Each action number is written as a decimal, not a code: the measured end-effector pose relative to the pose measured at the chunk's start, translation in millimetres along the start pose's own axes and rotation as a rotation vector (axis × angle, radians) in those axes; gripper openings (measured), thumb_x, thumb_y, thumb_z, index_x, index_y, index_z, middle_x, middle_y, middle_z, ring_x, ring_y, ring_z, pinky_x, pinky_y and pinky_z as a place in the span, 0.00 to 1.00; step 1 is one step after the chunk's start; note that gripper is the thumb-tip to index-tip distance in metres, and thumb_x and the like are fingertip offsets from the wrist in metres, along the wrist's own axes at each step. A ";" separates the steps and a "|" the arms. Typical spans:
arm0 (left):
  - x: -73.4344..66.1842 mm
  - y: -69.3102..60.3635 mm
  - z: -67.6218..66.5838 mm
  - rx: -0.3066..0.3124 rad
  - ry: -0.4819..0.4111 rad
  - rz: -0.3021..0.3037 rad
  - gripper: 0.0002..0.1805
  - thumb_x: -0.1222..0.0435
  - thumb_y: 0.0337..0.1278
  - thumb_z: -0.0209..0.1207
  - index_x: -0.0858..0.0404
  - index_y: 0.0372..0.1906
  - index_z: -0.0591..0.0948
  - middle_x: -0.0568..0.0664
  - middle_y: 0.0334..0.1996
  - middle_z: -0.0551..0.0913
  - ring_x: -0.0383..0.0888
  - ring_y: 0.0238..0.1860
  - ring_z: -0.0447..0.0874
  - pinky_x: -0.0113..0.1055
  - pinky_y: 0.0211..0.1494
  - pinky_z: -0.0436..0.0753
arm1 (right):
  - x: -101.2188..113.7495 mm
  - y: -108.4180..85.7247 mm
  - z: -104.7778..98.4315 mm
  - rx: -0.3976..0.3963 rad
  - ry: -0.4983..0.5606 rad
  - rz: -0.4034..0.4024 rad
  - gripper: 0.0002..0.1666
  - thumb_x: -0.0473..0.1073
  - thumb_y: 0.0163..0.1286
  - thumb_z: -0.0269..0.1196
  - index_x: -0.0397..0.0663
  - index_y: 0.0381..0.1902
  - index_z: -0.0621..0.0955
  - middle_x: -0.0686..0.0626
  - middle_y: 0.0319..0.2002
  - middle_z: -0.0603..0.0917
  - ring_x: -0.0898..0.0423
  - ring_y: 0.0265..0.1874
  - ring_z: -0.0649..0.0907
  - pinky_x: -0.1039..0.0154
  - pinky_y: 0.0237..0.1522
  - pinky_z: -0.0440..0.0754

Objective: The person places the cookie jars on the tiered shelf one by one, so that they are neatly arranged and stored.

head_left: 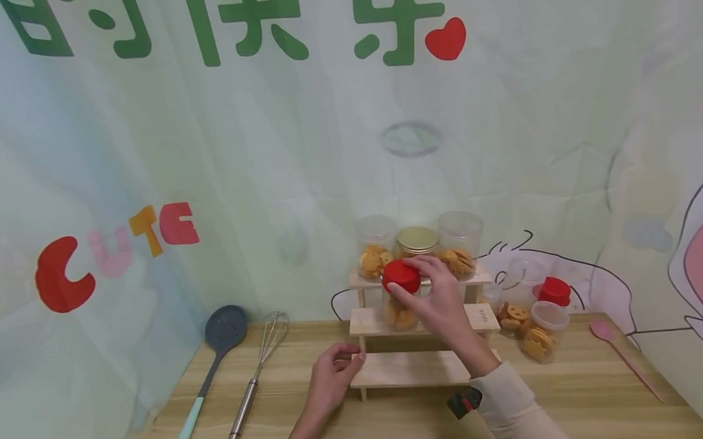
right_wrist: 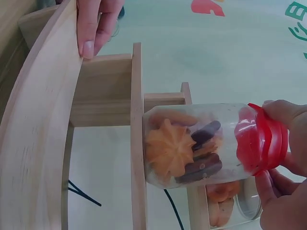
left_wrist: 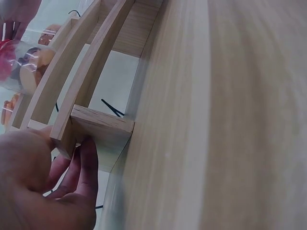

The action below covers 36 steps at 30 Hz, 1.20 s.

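Note:
My right hand (head_left: 440, 301) grips the red lid of a clear cookie jar (right_wrist: 192, 143) between thumb and fingers. In the right wrist view the jar's base meets the middle step of a three-tier wooden stand (head_left: 417, 368). Cookies, some pale and some dark, show through its wall. My left hand (head_left: 333, 377) pinches the left end of the lowest step, thumb on one face and fingers curled beneath, as the left wrist view shows. On the top step stand a clear jar (head_left: 377, 241), a gold-lidded jar (head_left: 417, 241) and another clear jar (head_left: 461, 241).
Right of the stand are more cookie jars (head_left: 539, 342), one with a red lid (head_left: 554, 291), and a pink spoon (head_left: 625, 358). On the left lie a skimmer (head_left: 216, 363) and a whisk (head_left: 258, 374). A printed curtain (head_left: 267, 184) hangs behind the wooden table (head_left: 187, 377).

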<state>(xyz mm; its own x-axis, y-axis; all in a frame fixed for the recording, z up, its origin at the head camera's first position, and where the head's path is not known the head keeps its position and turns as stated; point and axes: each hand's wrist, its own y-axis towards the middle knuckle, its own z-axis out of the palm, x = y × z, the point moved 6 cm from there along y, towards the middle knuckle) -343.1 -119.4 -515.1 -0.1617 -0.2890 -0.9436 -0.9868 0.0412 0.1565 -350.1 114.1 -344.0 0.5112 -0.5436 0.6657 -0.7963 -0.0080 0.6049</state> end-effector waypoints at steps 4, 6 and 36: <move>-1.0 0.4 -2.4 -0.017 0.017 0.014 0.15 0.57 0.71 0.71 0.64 0.50 0.87 0.58 0.49 0.90 0.47 0.48 0.91 0.29 0.45 0.86 | 1.0 1.2 1.9 0.007 -0.018 -0.003 0.33 0.52 0.65 0.81 0.49 0.65 0.86 0.43 0.64 0.83 0.42 0.58 0.86 0.41 0.57 0.90; -1.3 0.4 -3.5 -0.022 0.022 0.018 0.15 0.57 0.70 0.71 0.64 0.50 0.87 0.58 0.49 0.90 0.47 0.48 0.91 0.29 0.46 0.86 | 1.0 1.1 3.3 0.016 -0.023 0.001 0.35 0.53 0.65 0.81 0.49 0.67 0.85 0.43 0.65 0.82 0.42 0.59 0.85 0.42 0.58 0.90; -3.1 -0.7 1.5 0.004 -0.017 0.016 0.16 0.58 0.71 0.71 0.67 0.51 0.86 0.60 0.49 0.90 0.50 0.47 0.92 0.30 0.42 0.86 | -81.5 -75.1 -84.0 -0.160 -0.032 0.109 0.32 0.38 0.72 0.75 0.43 0.71 0.79 0.40 0.68 0.85 0.43 0.64 0.86 0.84 0.60 0.74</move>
<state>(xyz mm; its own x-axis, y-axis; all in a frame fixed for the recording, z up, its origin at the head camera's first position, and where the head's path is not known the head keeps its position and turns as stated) -341.9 -117.1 -512.8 -0.1774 -0.2716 -0.9459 -0.9841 0.0491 0.1705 -304.8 229.5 -407.0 0.4117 -0.5607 0.7184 -0.7834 0.1850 0.5933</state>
